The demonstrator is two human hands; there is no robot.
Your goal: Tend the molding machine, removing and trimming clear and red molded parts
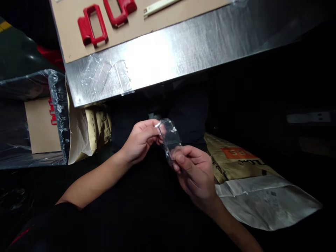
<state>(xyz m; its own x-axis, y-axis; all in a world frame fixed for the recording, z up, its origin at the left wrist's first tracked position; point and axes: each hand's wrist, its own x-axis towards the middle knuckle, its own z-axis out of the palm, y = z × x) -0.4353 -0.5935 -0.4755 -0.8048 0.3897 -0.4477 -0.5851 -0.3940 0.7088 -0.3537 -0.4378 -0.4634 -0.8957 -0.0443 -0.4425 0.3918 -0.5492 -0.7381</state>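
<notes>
Clear plastic piece (170, 138) pinched between left hand (140, 140) fingers and right hand (195, 171) fingers over lap; thin, slippery, may crack or drop unseen.

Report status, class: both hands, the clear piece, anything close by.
Left hand and right hand both pinching the clear plastic piece, held below the metal table edge. More clear pieces on that edge. Nothing between the hands.

I read this as a small factory assembly station: a metal-clad surface (183, 49) carries moulded red plastic frames (92, 25), clear plastic parts (105, 74) lie below them, and printed material sacks (236, 161) sit beneath its edge.
</notes>
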